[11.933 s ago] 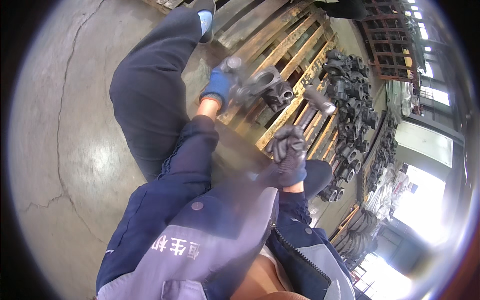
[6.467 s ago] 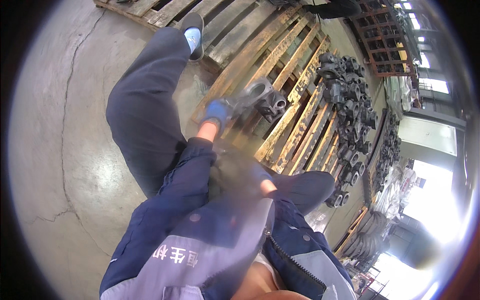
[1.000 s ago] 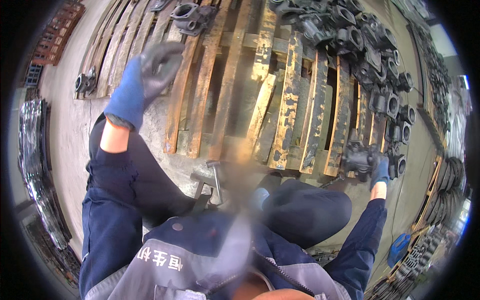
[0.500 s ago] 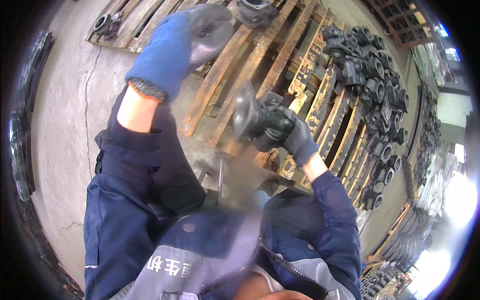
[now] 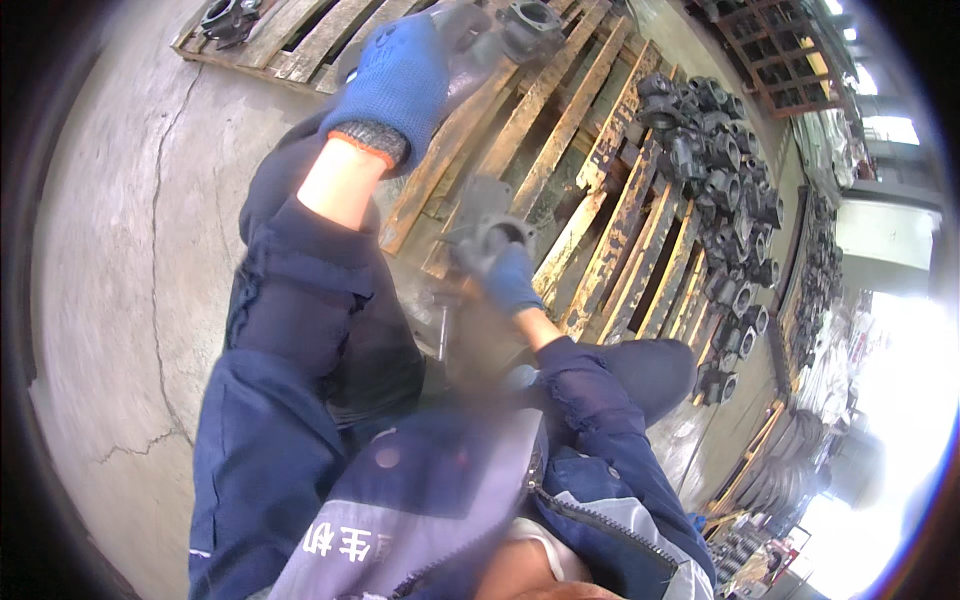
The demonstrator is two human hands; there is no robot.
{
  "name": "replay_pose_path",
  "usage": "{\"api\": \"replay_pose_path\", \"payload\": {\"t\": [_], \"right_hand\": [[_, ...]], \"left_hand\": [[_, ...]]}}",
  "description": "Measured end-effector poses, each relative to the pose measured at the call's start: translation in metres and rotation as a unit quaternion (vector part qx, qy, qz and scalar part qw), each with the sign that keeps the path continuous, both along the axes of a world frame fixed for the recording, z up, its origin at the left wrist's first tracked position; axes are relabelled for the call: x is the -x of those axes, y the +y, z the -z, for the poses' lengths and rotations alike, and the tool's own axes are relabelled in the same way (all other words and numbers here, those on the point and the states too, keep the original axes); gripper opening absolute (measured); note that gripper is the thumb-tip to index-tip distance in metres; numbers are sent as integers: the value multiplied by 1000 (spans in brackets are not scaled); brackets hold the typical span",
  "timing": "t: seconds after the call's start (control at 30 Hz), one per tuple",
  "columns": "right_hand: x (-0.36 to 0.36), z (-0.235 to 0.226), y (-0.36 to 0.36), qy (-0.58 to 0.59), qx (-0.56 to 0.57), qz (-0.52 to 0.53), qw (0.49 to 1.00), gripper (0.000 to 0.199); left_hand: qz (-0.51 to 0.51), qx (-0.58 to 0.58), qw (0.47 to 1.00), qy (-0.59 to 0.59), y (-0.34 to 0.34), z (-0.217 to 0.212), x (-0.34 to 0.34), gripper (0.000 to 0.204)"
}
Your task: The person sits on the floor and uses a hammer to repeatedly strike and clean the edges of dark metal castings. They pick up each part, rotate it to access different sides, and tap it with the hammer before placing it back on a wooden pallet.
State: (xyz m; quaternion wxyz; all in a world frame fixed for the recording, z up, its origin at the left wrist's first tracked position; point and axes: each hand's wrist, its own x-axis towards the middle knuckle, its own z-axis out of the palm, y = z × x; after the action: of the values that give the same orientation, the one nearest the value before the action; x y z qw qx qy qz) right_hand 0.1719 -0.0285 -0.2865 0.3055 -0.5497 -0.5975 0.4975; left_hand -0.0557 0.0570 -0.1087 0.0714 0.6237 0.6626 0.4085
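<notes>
The right hand [image 5: 508, 280], in a blue glove, has its grip closed on a grey metal casting [image 5: 487, 225], held low over the wooden pallet [image 5: 560, 160] near the person's knee. The left hand [image 5: 400, 80], also gloved, is raised above the pallet's far slats; it is blurred and I cannot tell its grip. Dark castings [image 5: 720, 190] lie in rows along the pallet's right side.

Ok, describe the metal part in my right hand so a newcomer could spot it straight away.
Start at the wooden pallet in front of the knees. At its near edge, the right hand in a blue glove holds a grey metal casting. Unlike the dark castings resting on the pallet's right side, it is lifted.
</notes>
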Motion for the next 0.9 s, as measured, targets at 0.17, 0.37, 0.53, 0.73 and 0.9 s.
{"api": "replay_pose_path", "payload": {"t": [0.17, 0.37, 0.53, 0.73, 0.9], "right_hand": [[-1, -34, -10, -305, 60, -175, 934, 38], [-31, -37, 16, -181, 18, 219, 959, 27], [-91, 60, 27, -395, 110, -2, 912, 32], [-132, 216, -4, -113, 265, -23, 957, 52], [-125, 233, -10, -107, 246, 46, 962, 49]], "left_hand": [[-95, -24, 987, -130, -19, 81, -29, 21], [-200, 459, 857, -124, -65, 180, -77, 39], [-137, 548, 824, -39, -57, 198, -80, 45], [-24, 634, 773, 13, -60, 209, -81, 45], [-27, 621, 778, -87, -66, 219, -75, 45]]}}
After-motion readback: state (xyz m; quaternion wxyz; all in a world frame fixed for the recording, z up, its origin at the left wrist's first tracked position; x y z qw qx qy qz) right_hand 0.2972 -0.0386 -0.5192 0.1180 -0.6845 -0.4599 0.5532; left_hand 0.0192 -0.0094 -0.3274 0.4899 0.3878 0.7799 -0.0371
